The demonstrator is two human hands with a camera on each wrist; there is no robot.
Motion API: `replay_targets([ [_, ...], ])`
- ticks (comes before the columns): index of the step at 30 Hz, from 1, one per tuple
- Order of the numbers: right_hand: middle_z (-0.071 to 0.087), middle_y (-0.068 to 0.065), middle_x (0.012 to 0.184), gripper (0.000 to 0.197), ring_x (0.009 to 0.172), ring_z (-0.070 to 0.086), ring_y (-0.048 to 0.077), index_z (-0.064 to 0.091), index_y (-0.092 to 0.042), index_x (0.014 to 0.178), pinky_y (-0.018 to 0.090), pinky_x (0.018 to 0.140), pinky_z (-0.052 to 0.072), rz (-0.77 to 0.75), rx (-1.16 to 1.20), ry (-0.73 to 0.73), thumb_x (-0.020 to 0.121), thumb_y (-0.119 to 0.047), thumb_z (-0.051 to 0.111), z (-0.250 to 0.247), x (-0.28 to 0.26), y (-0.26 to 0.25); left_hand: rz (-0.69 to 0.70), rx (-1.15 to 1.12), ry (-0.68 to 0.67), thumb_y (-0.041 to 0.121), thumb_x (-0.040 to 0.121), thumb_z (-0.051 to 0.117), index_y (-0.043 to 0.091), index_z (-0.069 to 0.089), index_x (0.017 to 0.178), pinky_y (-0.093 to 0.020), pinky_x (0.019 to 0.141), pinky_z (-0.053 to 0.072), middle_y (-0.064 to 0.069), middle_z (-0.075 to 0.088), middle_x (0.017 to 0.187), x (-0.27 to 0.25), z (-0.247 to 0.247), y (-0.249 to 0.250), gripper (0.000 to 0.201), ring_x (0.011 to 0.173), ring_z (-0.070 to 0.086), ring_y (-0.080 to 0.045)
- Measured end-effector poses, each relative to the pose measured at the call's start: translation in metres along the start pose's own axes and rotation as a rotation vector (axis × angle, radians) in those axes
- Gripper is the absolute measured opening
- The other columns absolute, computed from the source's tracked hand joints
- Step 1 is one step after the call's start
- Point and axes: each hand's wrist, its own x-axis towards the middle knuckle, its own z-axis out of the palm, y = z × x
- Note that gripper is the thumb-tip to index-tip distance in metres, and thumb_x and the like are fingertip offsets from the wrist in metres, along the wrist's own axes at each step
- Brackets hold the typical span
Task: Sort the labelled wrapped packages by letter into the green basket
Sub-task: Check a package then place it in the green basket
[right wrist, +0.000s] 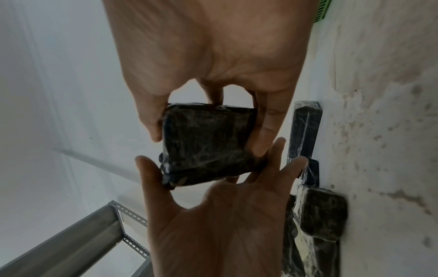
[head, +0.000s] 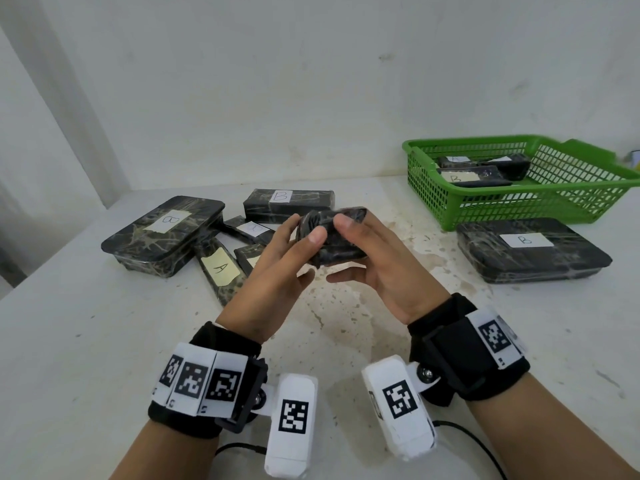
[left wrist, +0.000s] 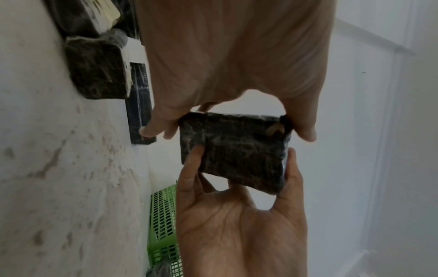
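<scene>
Both our hands hold one small package above the table, its label out of sight.

The table (head: 104, 341) carries the green basket (head: 588, 188) at the far right, two labelled packs already inside, and a pile (head: 166, 233) of A and B packs at the left. Our risk, as we judge it: no letter shows on the package (head: 332, 237), so we could sort it wrongly, and the slick film could slip while we turn it. Our left hand (head: 277, 268) pinches one end, our right hand (head: 377, 268) grips the other, palms facing, wrists raised.
</scene>
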Motion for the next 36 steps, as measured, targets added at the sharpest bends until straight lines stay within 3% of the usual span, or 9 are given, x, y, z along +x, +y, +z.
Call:
replay_targets([
  [5,0.057,0.007,0.130,0.061,0.107,0.067,0.019,0.055,-0.032,0.124,0.035,0.086,0.056,-0.118,0.048,-0.004,0.068,-0.031,0.078,-0.006,0.000,0.001,0.013,-0.065,0.002,0.059,0.091,0.052,0.013,0.048,0.142,-0.053,0.113,0.037,-0.016,0.056,0.141,0.000,0.001,0.004,0.069,0.133,0.051,-0.033],
  [9,0.045,-0.004,0.145,0.098,0.121,0.057,0.017,0.035,-0.043,0.144,0.031,0.086,0.055,-0.168,-0.044,-0.062,0.065,-0.010,0.082,-0.010,0.001,0.003,0.011,-0.075,0.035,0.034,0.090,0.054,0.003,0.055,0.134,-0.041,0.089,0.058,-0.022,0.065,0.127,0.002,0.002,0.005,0.054,0.116,0.064,-0.033],
  [12,0.041,-0.007,0.149,0.096,0.128,0.053,0.012,0.032,-0.047,0.146,0.037,0.100,0.050,-0.133,-0.041,-0.074,0.067,-0.027,0.084,-0.011,0.004,0.004,0.031,-0.105,0.078,0.013,0.082,0.064,0.001,0.056,0.132,-0.035,0.079,0.060,-0.022,0.068,0.119,0.004,-0.002,0.001,0.052,0.100,0.068,-0.027],
  [15,0.046,0.007,0.148,0.083,0.128,0.055,0.018,0.038,-0.047,0.143,0.043,0.106,0.046,-0.067,0.011,0.062,0.071,-0.048,0.079,-0.013,0.008,0.002,0.052,-0.138,0.073,0.003,0.079,0.066,0.003,0.052,0.137,-0.026,0.078,0.057,-0.016,0.069,0.121,0.004,-0.004,0.001,0.059,0.101,0.069,-0.021],
  [20,0.072,0.005,0.108,0.051,0.101,0.068,0.017,0.053,-0.014,0.134,0.037,0.087,0.055,-0.144,0.025,0.179,0.087,-0.014,0.072,-0.016,0.008,0.004,0.074,-0.087,0.006,0.006,0.079,0.064,0.017,0.050,0.140,-0.032,0.086,0.057,-0.018,0.066,0.122,0.003,-0.005,0.000,0.064,0.104,0.067,-0.025],
  [25,0.072,-0.002,0.109,0.051,0.105,0.066,0.012,0.062,-0.023,0.115,0.026,0.086,0.052,-0.255,-0.026,0.150,0.075,0.004,0.076,-0.016,0.007,0.005,0.017,-0.055,0.035,0.041,0.084,0.059,0.024,0.054,0.137,-0.045,0.102,0.051,-0.007,0.067,0.124,0.002,-0.004,0.004,0.056,0.115,0.064,-0.026],
  [28,0.071,-0.003,0.110,0.054,0.109,0.065,0.015,0.064,-0.023,0.111,0.030,0.091,0.052,-0.270,-0.048,0.062,0.072,0.013,0.075,-0.013,0.006,0.007,0.012,-0.074,0.060,0.053,0.084,0.052,0.021,0.060,0.129,-0.050,0.108,0.044,-0.010,0.066,0.125,0.002,-0.003,0.006,0.057,0.115,0.063,-0.025],
  [33,0.068,-0.001,0.118,0.049,0.119,0.059,0.020,0.067,-0.031,0.111,0.045,0.105,0.044,-0.250,-0.056,-0.036,0.068,-0.012,0.079,-0.009,0.004,0.003,0.063,-0.072,0.131,0.040,0.085,0.057,0.001,0.060,0.125,-0.046,0.103,0.049,-0.012,0.070,0.110,0.000,-0.001,0.009,0.056,0.102,0.065,-0.019],
  [36,0.063,-0.002,0.130,0.049,0.124,0.056,0.016,0.062,-0.033,0.124,0.038,0.106,0.043,-0.173,0.025,-0.117,0.076,-0.038,0.070,-0.006,0.001,0.000,0.100,-0.062,0.138,0.036,0.085,0.059,0.006,0.066,0.115,-0.042,0.099,0.052,-0.006,0.071,0.104,-0.001,-0.002,0.009,0.042,0.102,0.065,-0.018],
])
